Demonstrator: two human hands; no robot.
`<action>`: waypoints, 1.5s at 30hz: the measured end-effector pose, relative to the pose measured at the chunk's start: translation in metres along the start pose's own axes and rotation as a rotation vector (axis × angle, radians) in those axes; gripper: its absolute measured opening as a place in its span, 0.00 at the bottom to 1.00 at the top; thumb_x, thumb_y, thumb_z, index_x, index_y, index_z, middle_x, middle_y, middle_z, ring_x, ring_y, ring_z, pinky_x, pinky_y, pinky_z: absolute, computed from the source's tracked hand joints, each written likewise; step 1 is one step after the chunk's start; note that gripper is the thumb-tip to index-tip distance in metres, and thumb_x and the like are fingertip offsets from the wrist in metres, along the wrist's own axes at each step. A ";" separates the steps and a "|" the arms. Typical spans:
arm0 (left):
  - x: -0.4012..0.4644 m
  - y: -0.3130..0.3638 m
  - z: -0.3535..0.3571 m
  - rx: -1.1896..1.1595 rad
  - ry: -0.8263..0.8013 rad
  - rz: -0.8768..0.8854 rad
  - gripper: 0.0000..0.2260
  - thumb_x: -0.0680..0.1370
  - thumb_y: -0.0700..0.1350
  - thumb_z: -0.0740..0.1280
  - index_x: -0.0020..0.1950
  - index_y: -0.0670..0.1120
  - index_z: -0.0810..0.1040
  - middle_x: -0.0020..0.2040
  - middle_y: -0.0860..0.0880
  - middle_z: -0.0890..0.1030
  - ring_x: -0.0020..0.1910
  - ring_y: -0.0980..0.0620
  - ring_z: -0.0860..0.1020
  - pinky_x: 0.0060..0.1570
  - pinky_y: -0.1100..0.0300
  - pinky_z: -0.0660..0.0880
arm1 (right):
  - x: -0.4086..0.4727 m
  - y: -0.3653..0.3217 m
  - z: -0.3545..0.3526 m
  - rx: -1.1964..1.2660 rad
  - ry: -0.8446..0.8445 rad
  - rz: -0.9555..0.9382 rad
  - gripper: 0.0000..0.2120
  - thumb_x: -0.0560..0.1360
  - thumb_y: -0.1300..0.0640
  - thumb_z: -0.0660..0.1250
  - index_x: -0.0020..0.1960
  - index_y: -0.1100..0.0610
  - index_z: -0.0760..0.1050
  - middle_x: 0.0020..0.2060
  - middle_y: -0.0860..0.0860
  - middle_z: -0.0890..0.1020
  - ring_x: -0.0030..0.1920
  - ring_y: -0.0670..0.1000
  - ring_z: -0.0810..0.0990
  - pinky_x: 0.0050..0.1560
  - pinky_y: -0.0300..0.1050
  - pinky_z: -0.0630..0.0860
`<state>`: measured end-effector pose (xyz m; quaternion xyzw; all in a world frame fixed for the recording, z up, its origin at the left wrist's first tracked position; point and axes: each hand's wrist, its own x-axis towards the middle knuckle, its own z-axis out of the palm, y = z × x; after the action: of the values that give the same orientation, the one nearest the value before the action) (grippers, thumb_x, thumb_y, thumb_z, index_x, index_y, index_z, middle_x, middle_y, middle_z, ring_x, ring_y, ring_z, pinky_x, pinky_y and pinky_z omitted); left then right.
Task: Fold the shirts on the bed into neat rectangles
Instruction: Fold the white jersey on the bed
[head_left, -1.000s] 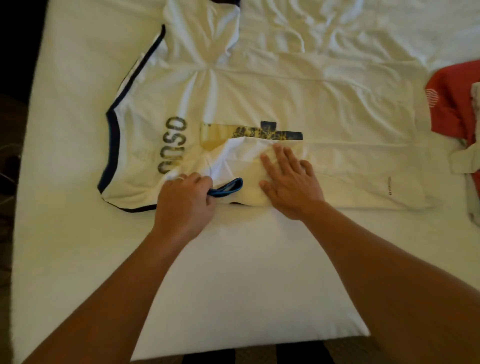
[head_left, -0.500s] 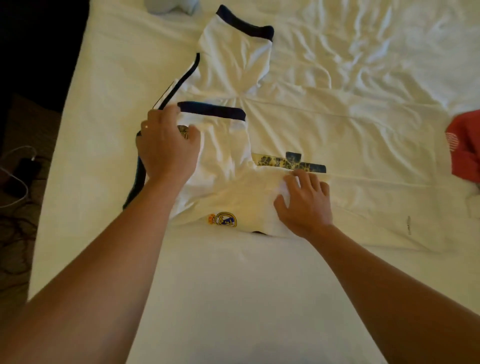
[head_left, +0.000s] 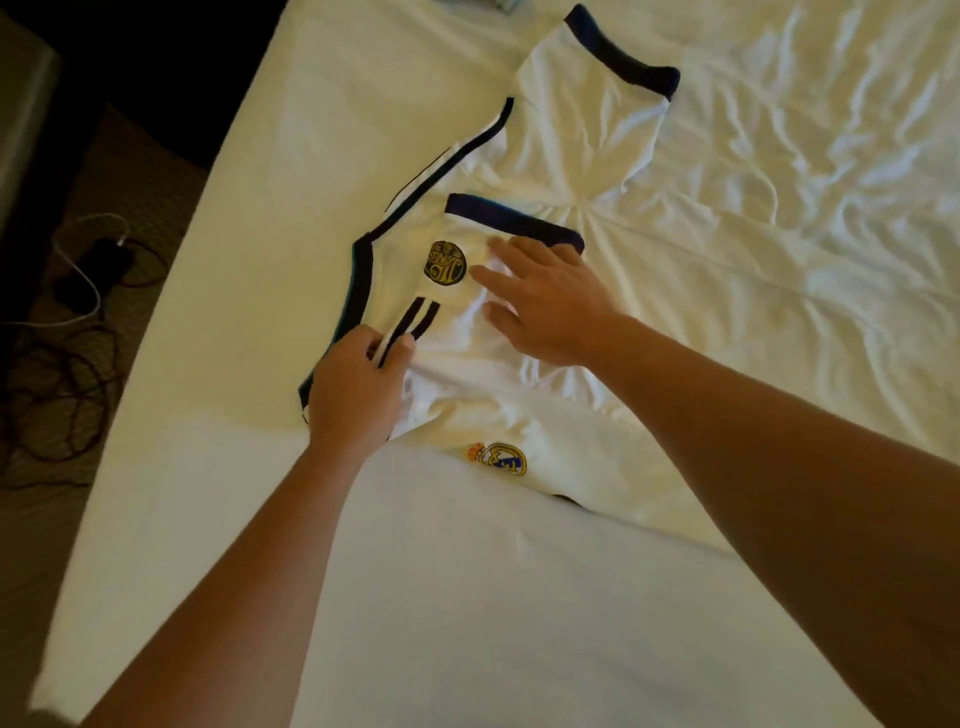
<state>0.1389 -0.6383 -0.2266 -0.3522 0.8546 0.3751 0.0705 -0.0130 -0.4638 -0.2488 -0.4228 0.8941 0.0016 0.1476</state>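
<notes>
A white football shirt (head_left: 649, 312) with navy trim lies spread on the bed. Its near sleeve (head_left: 467, 291), with a navy cuff and a round badge, is folded over the body. My left hand (head_left: 358, 395) pinches the striped shoulder edge of that sleeve by the collar. With fingers straight, my right hand (head_left: 540, 301) presses flat on the folded sleeve just below the cuff. The far sleeve (head_left: 592, 104) sticks out toward the top. A club crest (head_left: 501, 460) shows on the near folded edge.
The white bed sheet (head_left: 415, 597) covers the mattress, smooth in front and wrinkled at the far right. To the left, beyond the bed's edge, the floor holds a phone (head_left: 98, 270) on a white cable and tangled dark cords (head_left: 57, 405).
The near sleeve went from the shirt's front edge up over the body. My left hand slid back to the striped shoulder edge; my right hand moved left onto the folded sleeve.
</notes>
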 end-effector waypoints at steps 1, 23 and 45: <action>0.003 -0.003 -0.005 -0.009 -0.007 0.017 0.19 0.83 0.54 0.63 0.37 0.45 0.69 0.32 0.49 0.72 0.33 0.53 0.72 0.32 0.57 0.63 | 0.004 0.003 0.002 -0.005 -0.043 0.049 0.26 0.84 0.40 0.49 0.79 0.47 0.60 0.80 0.53 0.57 0.79 0.57 0.57 0.73 0.60 0.59; -0.006 -0.066 -0.032 0.353 0.101 0.071 0.12 0.81 0.61 0.62 0.52 0.53 0.76 0.39 0.52 0.79 0.45 0.48 0.75 0.56 0.47 0.58 | 0.008 -0.006 0.026 0.032 -0.013 0.246 0.32 0.81 0.34 0.47 0.81 0.45 0.52 0.82 0.55 0.49 0.80 0.60 0.52 0.72 0.63 0.59; 0.003 -0.074 0.039 0.723 0.082 0.459 0.35 0.82 0.67 0.50 0.83 0.47 0.54 0.83 0.44 0.51 0.81 0.42 0.56 0.74 0.41 0.57 | 0.076 0.002 -0.026 -0.237 0.120 0.107 0.14 0.74 0.62 0.65 0.59 0.60 0.76 0.59 0.57 0.74 0.62 0.62 0.70 0.59 0.57 0.67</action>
<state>0.1796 -0.6473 -0.2987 -0.1201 0.9893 0.0430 0.0703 -0.0668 -0.5234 -0.2444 -0.3885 0.9161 0.0897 0.0426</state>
